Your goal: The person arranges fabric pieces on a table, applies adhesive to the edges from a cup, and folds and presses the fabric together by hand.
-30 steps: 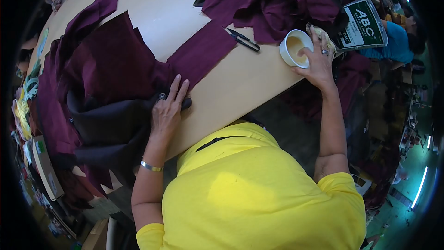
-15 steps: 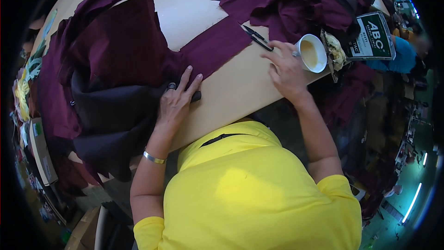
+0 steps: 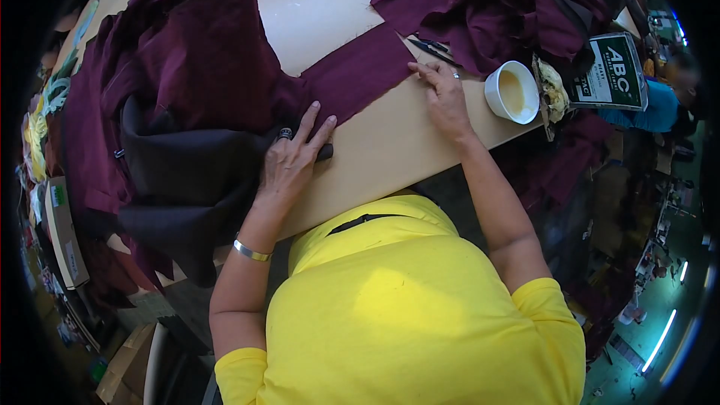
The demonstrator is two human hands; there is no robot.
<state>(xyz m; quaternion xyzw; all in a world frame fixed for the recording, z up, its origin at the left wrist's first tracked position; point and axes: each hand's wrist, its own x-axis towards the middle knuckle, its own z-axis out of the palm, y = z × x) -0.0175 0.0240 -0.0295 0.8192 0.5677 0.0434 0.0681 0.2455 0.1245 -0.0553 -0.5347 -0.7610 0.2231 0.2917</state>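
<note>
A long maroon fabric strip (image 3: pixel 360 71) lies flat across the table, running out from a pile of maroon and dark cloth (image 3: pixel 202 67). My left hand (image 3: pixel 291 156) rests on the strip's near left end, fingers stretched out and apart, with a small dark object (image 3: pixel 325 151) by its fingers. At the strip's right end, my right hand (image 3: pixel 446 101) lies low with bent, parted fingers, the fingertips by the cut edge. No grip on the cloth shows. Just beyond those fingers lie dark thread snips (image 3: pixel 433 48).
A white cup (image 3: pixel 512 92) of pale brown stuff stands close right of my right hand. Beside it are a piece of food (image 3: pixel 551 90) and a green ABC tin or pack (image 3: pixel 611 71). More maroon cloth (image 3: pixel 487 7) is heaped behind. The table edge (image 3: pixel 375 196) is near my body.
My right hand has moved left, from beside the cup and the snips to the strip's right end. The snips now lie apart from it. My left hand stays on the cloth.
</note>
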